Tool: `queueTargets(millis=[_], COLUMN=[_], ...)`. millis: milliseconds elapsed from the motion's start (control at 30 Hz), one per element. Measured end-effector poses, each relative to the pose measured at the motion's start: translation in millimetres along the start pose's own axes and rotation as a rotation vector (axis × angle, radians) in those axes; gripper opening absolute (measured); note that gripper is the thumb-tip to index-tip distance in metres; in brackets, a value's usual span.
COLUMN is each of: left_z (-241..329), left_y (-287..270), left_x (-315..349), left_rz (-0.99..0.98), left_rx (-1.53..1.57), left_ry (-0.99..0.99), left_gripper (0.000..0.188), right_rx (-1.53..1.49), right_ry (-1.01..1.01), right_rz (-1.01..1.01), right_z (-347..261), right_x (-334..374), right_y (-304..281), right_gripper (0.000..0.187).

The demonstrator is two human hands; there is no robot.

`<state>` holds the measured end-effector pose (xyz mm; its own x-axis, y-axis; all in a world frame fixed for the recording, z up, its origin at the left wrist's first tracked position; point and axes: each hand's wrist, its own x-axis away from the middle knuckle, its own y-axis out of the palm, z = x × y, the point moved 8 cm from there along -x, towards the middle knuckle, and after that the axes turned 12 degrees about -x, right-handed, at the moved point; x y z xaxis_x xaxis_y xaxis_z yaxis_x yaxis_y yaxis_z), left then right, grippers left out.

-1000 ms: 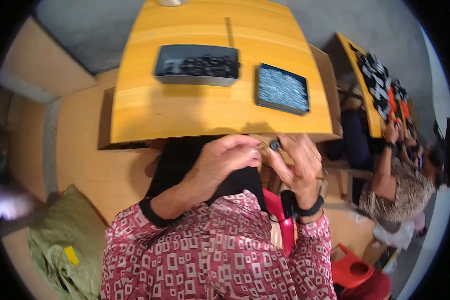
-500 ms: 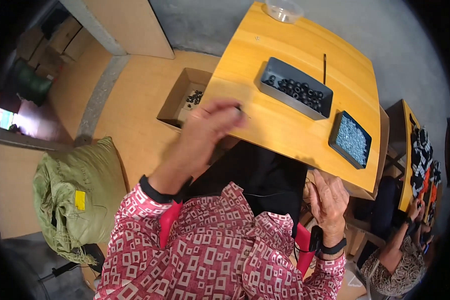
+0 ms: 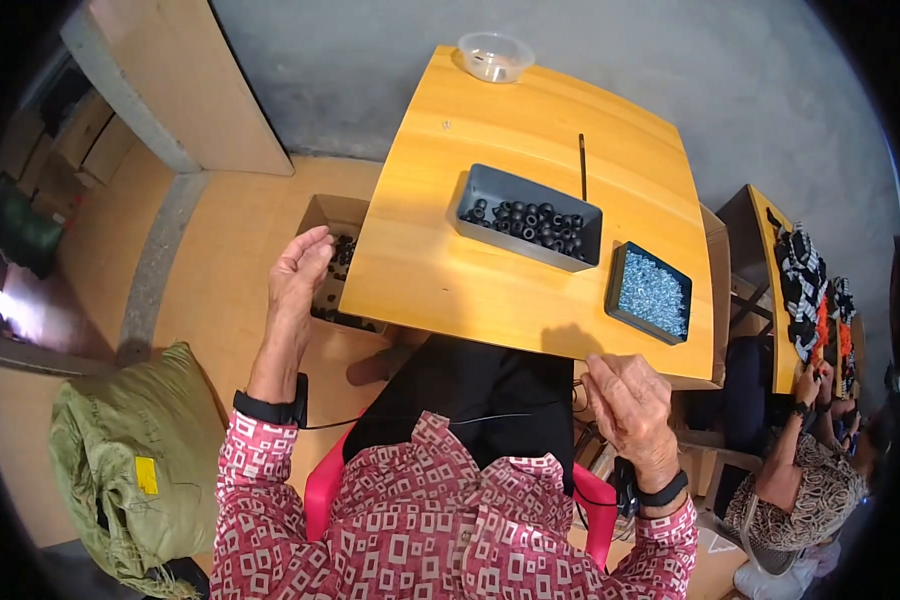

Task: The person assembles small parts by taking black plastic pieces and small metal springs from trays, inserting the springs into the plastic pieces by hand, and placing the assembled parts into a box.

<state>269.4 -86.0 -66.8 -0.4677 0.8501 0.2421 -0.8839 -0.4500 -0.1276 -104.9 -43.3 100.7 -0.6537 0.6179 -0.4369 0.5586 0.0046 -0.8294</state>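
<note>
My left hand (image 3: 298, 278) is over the cardboard box (image 3: 315, 213) on the floor, left of the table. Its fingers are loosely stretched, and I see nothing between them. Small black parts (image 3: 342, 252) lie in that box, partly hidden by the hand. My right hand (image 3: 632, 405) is at the table's front edge, thumb and fingers pressed together; whatever they may hold is too small to make out. Beyond it, on the table, a black tray (image 3: 610, 305) holds small silvery pieces (image 3: 655, 292). Left of that, a grey bin (image 3: 490, 240) contains several round black parts with holes (image 3: 535, 222).
The yellow wooden table (image 3: 410, 265) carries a clear plastic bowl (image 3: 495, 58) at its far corner and a thin dark stick (image 3: 583, 165). A green sack (image 3: 135, 460) stands on the floor at left. At right a person (image 3: 800, 490) works at another table.
My left hand has moved left and down, from the table's edge to over the cardboard box. The small black part at its fingertips no longer shows. My right hand stays near the table's edge.
</note>
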Motion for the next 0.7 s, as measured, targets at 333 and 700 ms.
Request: queueTargets(millis=[333, 700], left_z=[64.9, 57.1], left_y=[92.6, 133.9], left_x=[71.5, 69.4], left_rz=[-0.425, -0.556], left_rx=[0.094, 0.100], left_ry=[0.149, 0.152], left_gripper=[0.020, 0.018], right_rx=[-0.198, -0.062], right_ry=[0.212, 0.036], right_rz=[0.040, -0.244], right_z=[75.7, 96.6], right_x=[-99.8, -159.8], right_y=[-14.3, 62.1], right_gripper=[0.017, 0.015])
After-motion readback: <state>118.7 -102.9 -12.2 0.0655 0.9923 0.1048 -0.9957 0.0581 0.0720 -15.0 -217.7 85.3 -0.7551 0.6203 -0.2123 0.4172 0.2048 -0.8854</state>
